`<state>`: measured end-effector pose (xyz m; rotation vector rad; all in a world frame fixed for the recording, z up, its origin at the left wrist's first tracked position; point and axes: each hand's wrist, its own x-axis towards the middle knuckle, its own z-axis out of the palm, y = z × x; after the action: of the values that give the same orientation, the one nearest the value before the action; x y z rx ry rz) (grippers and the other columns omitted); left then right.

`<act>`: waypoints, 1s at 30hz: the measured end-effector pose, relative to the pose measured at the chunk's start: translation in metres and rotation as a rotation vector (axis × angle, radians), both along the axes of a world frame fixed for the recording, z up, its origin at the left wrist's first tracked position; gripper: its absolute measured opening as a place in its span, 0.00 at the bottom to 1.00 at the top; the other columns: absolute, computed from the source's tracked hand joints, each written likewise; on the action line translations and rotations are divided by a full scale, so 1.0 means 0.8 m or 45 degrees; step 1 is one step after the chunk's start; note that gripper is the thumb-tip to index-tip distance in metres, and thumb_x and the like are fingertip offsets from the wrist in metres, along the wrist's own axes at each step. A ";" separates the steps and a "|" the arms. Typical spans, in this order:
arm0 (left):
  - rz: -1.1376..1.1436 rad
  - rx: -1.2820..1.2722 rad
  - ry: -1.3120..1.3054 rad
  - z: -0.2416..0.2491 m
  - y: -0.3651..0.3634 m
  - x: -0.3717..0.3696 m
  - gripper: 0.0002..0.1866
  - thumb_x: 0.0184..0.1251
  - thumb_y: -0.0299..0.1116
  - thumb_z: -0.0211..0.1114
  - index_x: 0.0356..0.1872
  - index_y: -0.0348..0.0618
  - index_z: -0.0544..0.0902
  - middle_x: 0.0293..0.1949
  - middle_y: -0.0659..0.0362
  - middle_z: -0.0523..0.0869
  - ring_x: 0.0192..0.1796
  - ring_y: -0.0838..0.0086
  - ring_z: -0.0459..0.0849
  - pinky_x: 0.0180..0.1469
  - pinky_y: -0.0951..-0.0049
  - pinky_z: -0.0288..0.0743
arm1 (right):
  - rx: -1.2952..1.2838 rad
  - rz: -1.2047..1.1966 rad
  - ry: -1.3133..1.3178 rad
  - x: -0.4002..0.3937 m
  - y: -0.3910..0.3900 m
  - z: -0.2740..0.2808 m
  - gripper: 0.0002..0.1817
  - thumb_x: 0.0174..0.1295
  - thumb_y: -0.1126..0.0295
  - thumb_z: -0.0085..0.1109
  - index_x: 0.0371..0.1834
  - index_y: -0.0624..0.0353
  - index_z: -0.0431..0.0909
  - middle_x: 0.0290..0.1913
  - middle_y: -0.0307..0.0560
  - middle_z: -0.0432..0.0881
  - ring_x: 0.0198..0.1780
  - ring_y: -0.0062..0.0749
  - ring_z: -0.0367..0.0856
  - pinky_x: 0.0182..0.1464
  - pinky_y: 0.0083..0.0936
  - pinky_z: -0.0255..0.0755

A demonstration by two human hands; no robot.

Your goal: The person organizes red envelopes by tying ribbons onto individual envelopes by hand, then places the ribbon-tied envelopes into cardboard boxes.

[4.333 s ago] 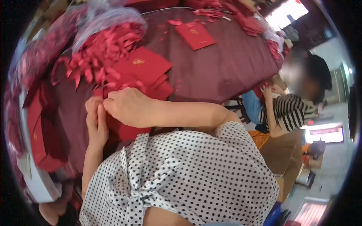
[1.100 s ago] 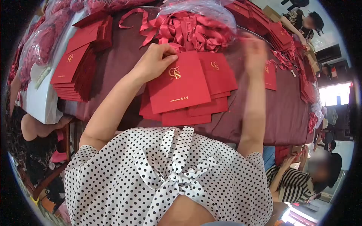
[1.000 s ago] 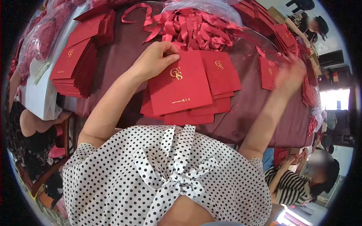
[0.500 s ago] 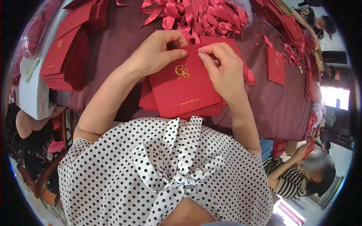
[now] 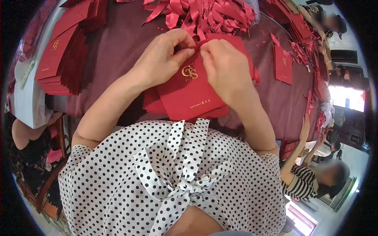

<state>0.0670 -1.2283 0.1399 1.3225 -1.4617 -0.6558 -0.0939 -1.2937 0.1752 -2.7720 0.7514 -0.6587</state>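
A flat red paper bag (image 5: 193,92) with gold letters lies in front of me on other red bags. My left hand (image 5: 167,55) is closed at its top edge, thumb and forefinger pinching a red ribbon (image 5: 199,44). Close beside it, my right hand (image 5: 226,70) is also closed at the ribbon, its fingertips almost touching the left ones. My fingers partly hide the bag's upper edge, and the right hand is slightly blurred.
A heap of red ribbons (image 5: 204,15) lies just beyond the bags. Stacked red bags (image 5: 59,59) stand at the left. Another bag (image 5: 283,65) lies on the dark red tablecloth (image 5: 267,106) at the right. A person in a striped shirt (image 5: 301,183) sits at the right.
My right hand has turned and lifted slightly at the bag's top edge, drawing up the ribbon. The left hand keeps its pinch. At the right, a co-worker's arm has reached forward.
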 end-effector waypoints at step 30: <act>-0.347 -0.065 -0.311 0.031 -0.003 0.003 0.08 0.54 0.21 0.63 0.35 0.33 0.76 0.30 0.51 0.80 0.34 0.67 0.80 0.38 0.71 0.72 | 0.374 0.273 -0.258 -0.033 0.005 0.007 0.08 0.56 0.74 0.61 0.37 0.61 0.74 0.33 0.51 0.77 0.34 0.44 0.79 0.36 0.31 0.72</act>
<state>0.0696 -1.2310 0.1650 1.2061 -1.8673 -0.6424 -0.1202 -1.2898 0.1806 -2.4295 0.4593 -0.7089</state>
